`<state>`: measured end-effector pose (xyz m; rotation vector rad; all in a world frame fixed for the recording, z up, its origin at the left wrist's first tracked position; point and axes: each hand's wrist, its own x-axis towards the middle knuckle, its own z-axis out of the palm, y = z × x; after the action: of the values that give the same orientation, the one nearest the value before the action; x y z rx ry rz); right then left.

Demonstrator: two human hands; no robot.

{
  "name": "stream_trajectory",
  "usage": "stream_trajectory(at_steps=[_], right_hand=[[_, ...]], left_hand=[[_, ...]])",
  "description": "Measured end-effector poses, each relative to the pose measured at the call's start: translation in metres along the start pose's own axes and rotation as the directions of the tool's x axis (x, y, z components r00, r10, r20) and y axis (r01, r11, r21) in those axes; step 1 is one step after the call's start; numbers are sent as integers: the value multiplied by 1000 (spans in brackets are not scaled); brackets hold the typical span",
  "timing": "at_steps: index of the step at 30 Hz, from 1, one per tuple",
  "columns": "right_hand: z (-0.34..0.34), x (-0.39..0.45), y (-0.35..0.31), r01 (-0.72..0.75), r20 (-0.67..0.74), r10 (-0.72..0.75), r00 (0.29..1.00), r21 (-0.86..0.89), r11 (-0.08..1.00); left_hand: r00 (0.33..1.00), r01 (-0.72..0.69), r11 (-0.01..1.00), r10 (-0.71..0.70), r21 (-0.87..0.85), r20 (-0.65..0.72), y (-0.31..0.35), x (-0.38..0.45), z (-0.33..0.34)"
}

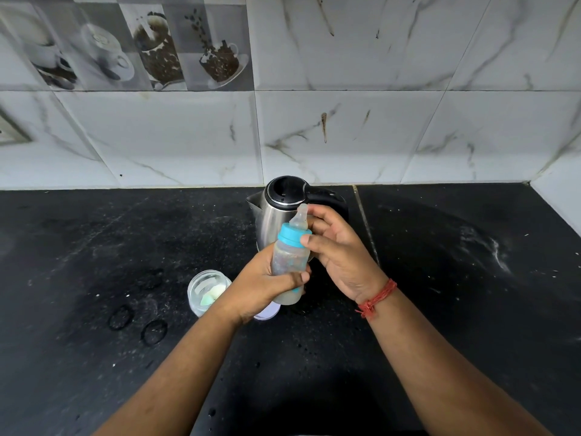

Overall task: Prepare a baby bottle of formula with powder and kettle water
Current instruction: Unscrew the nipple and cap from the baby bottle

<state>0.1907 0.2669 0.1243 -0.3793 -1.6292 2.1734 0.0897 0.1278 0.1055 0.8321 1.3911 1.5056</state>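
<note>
Left hand (264, 284): fingers wrapped round translucent plastic baby bottle (289, 265), tilted above black counter (94, 247). Right hand (339, 250): fingertips pinching its turquoise screw collar (292, 236).

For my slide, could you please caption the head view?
Left hand holds bottle; right hand grips its cap before kettle.

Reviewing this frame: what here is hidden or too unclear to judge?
Head view only:
- Baby bottle: cloudy wall and left hand hide its fill level.
- Kettle: lid closed, water unseen.
- White object: mostly behind the left wrist, unidentifiable.
- Glass jar: contents too small to identify.
</note>
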Motion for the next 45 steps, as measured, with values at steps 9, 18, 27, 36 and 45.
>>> stream_trajectory(at_steps=[9, 18, 27, 36, 45], right_hand=[[-7, 0, -1, 99, -115, -81, 990, 163, 982], [-58, -20, 21, -51, -241, -149, 959, -666, 744], [-87, -26, 69, -146, -136, 92, 986, -983, 109], [-89, -11, 85, 29, -58, 306, 950, -963, -270], [-91, -5, 92, 56, -55, 369, 928, -957, -284]], left_hand=[[996, 11, 999, -8, 32, -86, -10, 0, 0], [981, 17, 980, 22, 198, -194, -39, 2, -3], [955, 141, 842, 22, 520, -294, -78, 20, 9], [968, 181, 783, -35, 595, -248, -101, 36, 19], [970, 203, 755, -67, 624, -234, -118, 42, 14]])
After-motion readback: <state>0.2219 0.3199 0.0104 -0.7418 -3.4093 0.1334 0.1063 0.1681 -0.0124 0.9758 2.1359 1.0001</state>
